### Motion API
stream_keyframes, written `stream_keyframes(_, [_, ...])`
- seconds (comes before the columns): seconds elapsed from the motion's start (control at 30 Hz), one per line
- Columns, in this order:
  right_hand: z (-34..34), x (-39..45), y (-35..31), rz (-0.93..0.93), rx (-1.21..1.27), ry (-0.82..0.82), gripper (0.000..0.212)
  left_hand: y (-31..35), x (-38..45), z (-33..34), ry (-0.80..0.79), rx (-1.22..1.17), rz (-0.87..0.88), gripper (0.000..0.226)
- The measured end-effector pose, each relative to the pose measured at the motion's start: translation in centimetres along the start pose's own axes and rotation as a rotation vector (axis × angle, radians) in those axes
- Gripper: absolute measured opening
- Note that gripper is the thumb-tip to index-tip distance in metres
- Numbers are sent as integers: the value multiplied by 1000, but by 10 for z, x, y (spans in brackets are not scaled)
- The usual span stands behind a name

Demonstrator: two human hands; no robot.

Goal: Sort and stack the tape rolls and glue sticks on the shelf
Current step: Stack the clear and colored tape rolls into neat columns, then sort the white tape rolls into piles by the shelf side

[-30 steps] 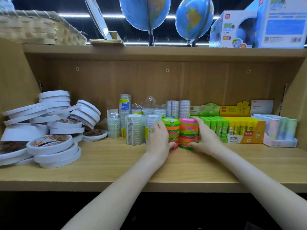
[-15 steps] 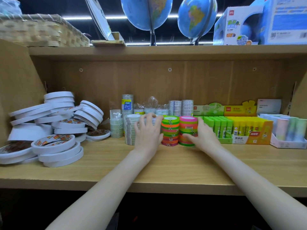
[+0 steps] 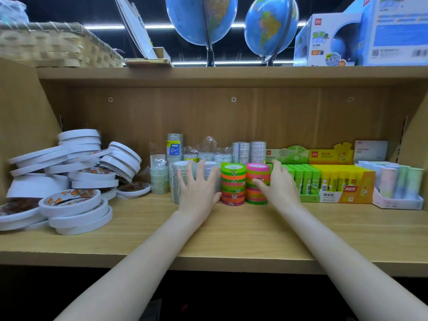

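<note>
Left hand point(image 3: 199, 188) now spreads over clear tape stack point(image 3: 179, 181).

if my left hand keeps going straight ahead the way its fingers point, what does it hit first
Most likely the clear tape stack right in front of it: the left hand has spread fingers already over or touching its front. Depth is unclear, so contact can't be confirmed. Behind it stand bagged clear rolls.

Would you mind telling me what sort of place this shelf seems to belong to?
Most likely a stationery shop. The wooden shelf carries stock in bulk: yellow glue sticks in a printed display box, stacked neon colored tape rolls, and blue globes beside boxed ones above.
</note>
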State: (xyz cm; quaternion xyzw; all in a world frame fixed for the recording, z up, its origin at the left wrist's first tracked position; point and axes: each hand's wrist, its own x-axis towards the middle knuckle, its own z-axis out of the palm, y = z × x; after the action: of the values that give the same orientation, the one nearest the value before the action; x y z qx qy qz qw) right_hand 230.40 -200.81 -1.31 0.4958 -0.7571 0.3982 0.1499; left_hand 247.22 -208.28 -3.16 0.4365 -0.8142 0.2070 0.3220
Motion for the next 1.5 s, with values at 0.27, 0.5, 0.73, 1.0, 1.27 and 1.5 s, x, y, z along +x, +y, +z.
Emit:
stream_keyframes(0.27, [20,-16,-34,-471,-394,-27,70,-49,-23,-8,-36,-282,-111,62])
stream_keyframes(0.5, [23,-18,-34,-494,-559,84,87,-51,-28,-18,-199,-525,-151,56])
stream_keyframes(0.73, [29,-14,-38,-447,-571,60,81,-94,-50,-33,-113,-323,-29,36])
stream_keyframes(1.0, [31,-21,-93,-481,-264,184,56,-147,-80,-72,172,-19,98,24])
stream_keyframes(1.27, [85,-41,-219,-836,299,-530,52,-231,-120,-95,-59,49,-205,73])
stream_keyframes(1.5, [104,-54,-253,-943,214,-792,35,-275,-131,-95,-151,-185,-206,84])
